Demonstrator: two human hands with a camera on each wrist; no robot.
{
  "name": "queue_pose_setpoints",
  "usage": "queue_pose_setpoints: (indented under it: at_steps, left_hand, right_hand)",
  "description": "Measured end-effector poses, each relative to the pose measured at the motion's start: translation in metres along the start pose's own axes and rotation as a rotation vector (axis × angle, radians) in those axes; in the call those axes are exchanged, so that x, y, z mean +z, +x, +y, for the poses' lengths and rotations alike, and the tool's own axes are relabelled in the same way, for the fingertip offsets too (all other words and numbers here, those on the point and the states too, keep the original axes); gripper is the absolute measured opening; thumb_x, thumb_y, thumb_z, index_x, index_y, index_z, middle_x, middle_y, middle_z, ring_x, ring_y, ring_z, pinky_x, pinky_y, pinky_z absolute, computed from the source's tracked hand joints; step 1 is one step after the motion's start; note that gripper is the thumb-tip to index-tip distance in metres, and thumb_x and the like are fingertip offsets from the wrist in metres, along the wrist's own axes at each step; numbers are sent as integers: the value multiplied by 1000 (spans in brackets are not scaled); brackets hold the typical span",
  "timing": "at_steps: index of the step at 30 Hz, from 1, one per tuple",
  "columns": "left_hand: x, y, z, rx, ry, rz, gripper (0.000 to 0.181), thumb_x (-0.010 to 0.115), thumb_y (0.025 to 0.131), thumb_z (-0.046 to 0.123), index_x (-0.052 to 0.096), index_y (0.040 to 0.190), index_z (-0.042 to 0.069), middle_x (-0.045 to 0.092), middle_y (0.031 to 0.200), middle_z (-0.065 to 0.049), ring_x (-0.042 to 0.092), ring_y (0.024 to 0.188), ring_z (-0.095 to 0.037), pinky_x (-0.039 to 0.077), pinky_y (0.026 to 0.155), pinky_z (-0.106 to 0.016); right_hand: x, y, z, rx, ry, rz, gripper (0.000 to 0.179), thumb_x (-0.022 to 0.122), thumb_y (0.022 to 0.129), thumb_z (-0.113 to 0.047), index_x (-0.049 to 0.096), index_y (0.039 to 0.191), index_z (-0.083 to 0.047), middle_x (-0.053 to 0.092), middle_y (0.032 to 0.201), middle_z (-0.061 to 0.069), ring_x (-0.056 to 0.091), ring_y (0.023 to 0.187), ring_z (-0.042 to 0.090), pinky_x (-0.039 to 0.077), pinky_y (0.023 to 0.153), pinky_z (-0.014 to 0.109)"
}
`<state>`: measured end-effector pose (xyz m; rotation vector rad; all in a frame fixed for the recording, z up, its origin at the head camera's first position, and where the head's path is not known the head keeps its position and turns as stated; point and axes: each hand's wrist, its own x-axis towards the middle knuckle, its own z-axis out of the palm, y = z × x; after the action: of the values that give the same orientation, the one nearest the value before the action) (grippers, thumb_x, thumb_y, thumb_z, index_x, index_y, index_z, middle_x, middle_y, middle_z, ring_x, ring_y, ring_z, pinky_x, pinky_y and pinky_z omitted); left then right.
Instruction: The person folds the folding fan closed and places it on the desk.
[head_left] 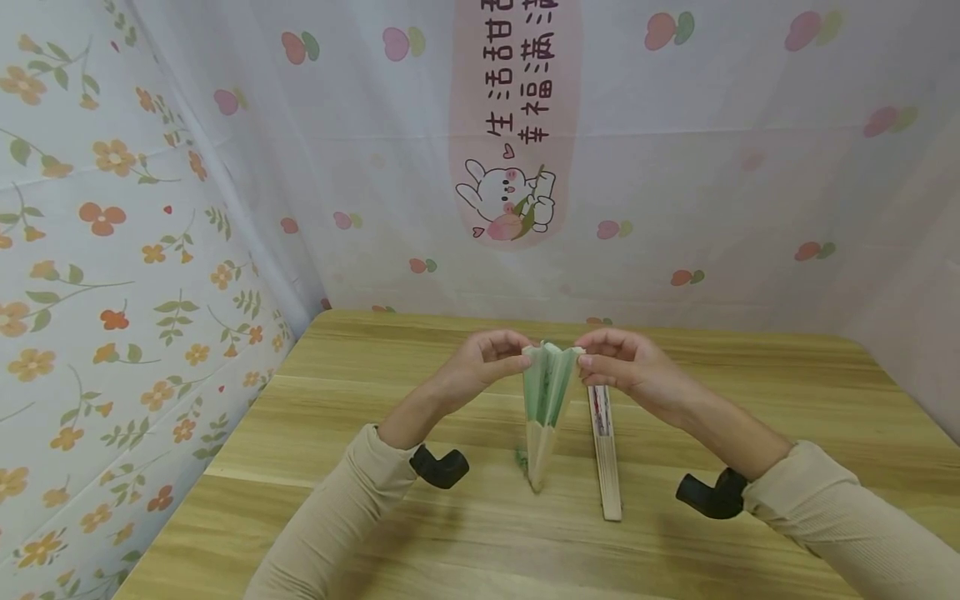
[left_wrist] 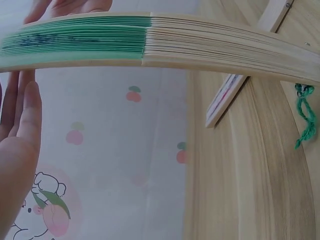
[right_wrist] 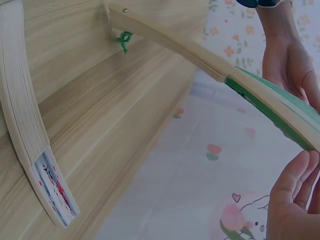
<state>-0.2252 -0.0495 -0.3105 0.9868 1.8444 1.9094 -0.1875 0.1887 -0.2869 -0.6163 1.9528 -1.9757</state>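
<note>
A green folding fan with pale wooden ribs is partly spread, its pivot end pointing down toward the table. My left hand pinches the upper left edge between thumb and fingers. On the opposite edge my right hand pinches the fan the same way. A green tassel hangs from the pivot end. Beside it on the right, a second folding fan lies folded on the table. Its printed part shows white, blue and red.
The wooden table ends at a back curtain with fruit prints and a rabbit picture. A flowered curtain hangs on the left. Black wrist pieces sit by both sleeve cuffs.
</note>
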Motion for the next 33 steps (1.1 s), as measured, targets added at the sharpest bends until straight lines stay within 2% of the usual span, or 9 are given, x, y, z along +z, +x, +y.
queue_pose_setpoints:
  at_steps: [7,14,21,27,33]
  left_hand:
    - [2,0,1,-29,-15,25,17,50,88,0,52,103,-9,57,92,0,54,87,-11,36,92,-50]
    - [2,1,0,-41,-4,26,18,50,88,1,51,103,-8,58,90,0,54,85,-11,44,85,-33]
    - [3,3,-1,-31,-35,25,16,50,88,-1,52,102,-9,58,88,0,55,82,-11,39,89,-50]
    - [4,4,-1,-32,-45,27,16,50,87,-3,52,101,-9,59,87,0,56,81,-11,46,83,-35]
    - [6,5,0,-39,-70,13,15,51,86,-4,53,100,-10,59,85,0,57,78,-11,48,80,-33]
  right_hand:
    - [2,0,0,14,-5,18,13,54,88,-7,57,100,-11,57,89,2,57,80,13,49,77,27]
    - [2,0,1,12,-11,8,14,54,88,-8,57,101,-12,57,89,1,57,82,16,49,77,27]
    - [3,0,2,19,-43,-9,14,55,88,-9,56,102,-12,56,90,1,56,82,15,49,78,29]
    - [3,0,2,8,-44,-23,15,55,88,-9,56,102,-14,57,93,0,57,85,17,49,78,30]
    - [2,-1,2,12,-46,-48,15,55,88,-8,56,102,-13,59,94,0,56,84,16,49,78,30]
